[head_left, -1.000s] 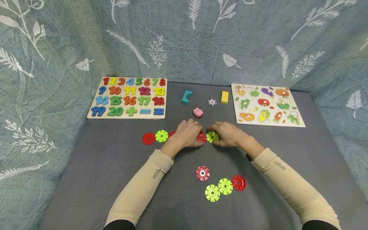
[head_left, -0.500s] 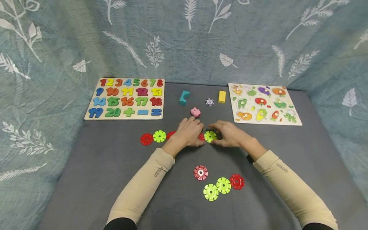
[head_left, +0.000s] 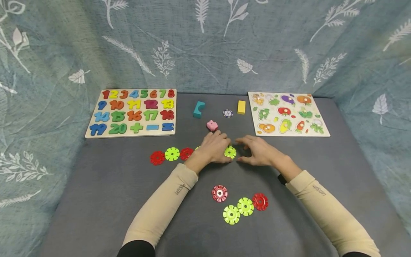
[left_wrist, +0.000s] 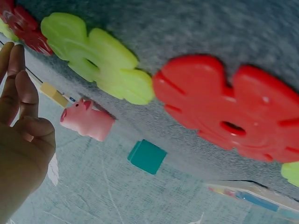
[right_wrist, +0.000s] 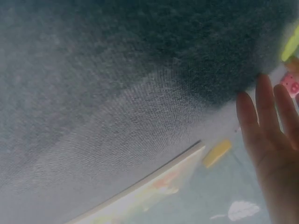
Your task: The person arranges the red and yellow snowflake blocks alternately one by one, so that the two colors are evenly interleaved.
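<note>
A row of linked flower-shaped plastic discs, red and lime green by turns, runs across the table, starting at a red disc point(head_left: 157, 157). My left hand point(head_left: 213, 147) covers the row's middle; its thumb and fingertips hold the edges of the green disc point(head_left: 229, 152) at the right end. In the left wrist view a green disc point(left_wrist: 88, 56) and a large red disc point(left_wrist: 224, 112) lie flat beside that hand. My right hand point(head_left: 260, 150) is just right of the end disc, thumb and fingers spread apart, holding nothing; the right wrist view shows its fingers point(right_wrist: 264, 100) straight.
Nearer me lie a pale-centred red disc point(head_left: 219, 193), two green discs point(head_left: 231, 215) and a red disc point(head_left: 260, 202). Behind the hands are a pink pig point(head_left: 212, 125), teal block point(head_left: 198, 109), poker chip point(head_left: 228, 113), yellow block point(head_left: 241, 107), number board point(head_left: 146, 134) and vegetable board point(head_left: 289, 132).
My right hand has let go of the end green disc and moved slightly right. My left hand has shifted right along the row, from the red disc to that green one.
</note>
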### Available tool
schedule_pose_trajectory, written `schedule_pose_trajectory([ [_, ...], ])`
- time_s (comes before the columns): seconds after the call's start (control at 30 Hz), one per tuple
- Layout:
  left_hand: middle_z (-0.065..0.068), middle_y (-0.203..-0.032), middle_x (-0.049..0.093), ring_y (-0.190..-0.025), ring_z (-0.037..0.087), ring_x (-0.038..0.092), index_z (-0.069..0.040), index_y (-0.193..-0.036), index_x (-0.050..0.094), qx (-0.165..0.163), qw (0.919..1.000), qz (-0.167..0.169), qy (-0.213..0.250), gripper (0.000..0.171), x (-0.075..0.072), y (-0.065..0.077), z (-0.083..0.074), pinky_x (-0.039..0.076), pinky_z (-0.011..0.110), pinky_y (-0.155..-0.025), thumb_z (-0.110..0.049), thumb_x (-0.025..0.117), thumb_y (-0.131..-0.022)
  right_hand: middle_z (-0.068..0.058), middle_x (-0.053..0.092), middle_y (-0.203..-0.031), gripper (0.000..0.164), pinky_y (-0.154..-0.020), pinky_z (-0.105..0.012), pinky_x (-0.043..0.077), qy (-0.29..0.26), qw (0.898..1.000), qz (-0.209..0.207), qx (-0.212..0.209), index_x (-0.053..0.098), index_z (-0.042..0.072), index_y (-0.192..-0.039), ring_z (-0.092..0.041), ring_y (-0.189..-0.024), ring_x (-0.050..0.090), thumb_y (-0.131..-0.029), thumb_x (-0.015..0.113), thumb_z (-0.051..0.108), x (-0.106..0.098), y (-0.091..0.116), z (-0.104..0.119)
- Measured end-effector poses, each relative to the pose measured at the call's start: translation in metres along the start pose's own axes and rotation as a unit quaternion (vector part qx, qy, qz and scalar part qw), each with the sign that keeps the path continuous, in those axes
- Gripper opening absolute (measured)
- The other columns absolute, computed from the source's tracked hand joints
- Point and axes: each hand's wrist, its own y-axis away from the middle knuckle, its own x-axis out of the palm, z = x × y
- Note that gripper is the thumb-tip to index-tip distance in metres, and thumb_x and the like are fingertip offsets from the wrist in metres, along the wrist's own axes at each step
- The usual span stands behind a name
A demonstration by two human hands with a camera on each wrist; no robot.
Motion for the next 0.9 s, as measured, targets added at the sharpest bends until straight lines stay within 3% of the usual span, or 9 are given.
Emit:
schedule_pose_trajectory([
  [0.3, 0.0, -0.115, 0.063, -0.101, 0.02, 0.053, -0.018, -0.12, 0.066, -0.002, 0.9999, 0.001, -0.01, 0.056, 0.001, 0.001, 0.001, 0.043, 0.038, -0.084, -0.056, 0.069, -0.08, -0.008, 0.062, -0.121, 0.061, -0.083, -0.037, 0.053, 0.008, 1.0, 0.005, -0.011, 0.055, 0.009, -0.132, -0.019, -0.096, 0.064, -0.081, 0.076, 0.034, -0.003, 0.002, 0.007],
  [0.53, 0.0, -0.112, 0.063, -0.1, 0.02, 0.054, -0.018, -0.12, 0.066, -0.001, 1.0, 0.002, 0.0, 0.053, 0.002, 0.003, 0.004, 0.043, 0.037, -0.083, -0.055, 0.069, -0.081, -0.006, 0.061, -0.121, 0.055, -0.095, -0.04, 0.049, 0.029, 0.998, -0.017, -0.047, 0.06, 0.008, -0.126, -0.019, -0.108, 0.06, -0.081, 0.075, 0.036, -0.003, 0.003, 0.012],
  [0.73, -0.001, -0.113, 0.063, -0.101, 0.019, 0.054, -0.019, -0.119, 0.066, 0.005, 0.9999, -0.003, 0.009, 0.05, 0.003, 0.003, 0.004, 0.043, 0.037, -0.083, -0.054, 0.068, -0.083, -0.001, 0.062, -0.098, 0.037, -0.08, -0.033, 0.048, 0.055, 0.994, -0.036, -0.087, 0.068, 0.01, -0.105, -0.013, -0.09, 0.053, -0.08, 0.075, 0.036, 0.003, 0.009, 0.019],
  [0.9, -0.001, -0.115, 0.064, -0.102, 0.019, 0.055, -0.02, -0.12, 0.066, 0.014, 0.9998, -0.002, 0.011, 0.045, 0.004, 0.002, 0.001, 0.044, 0.037, -0.083, -0.048, 0.068, -0.085, 0.003, 0.063, -0.093, 0.029, -0.077, -0.028, 0.05, 0.04, 0.99, 0.013, -0.137, 0.07, 0.014, -0.1, -0.008, -0.083, 0.057, -0.081, 0.074, 0.036, 0.012, 0.012, 0.035],
])
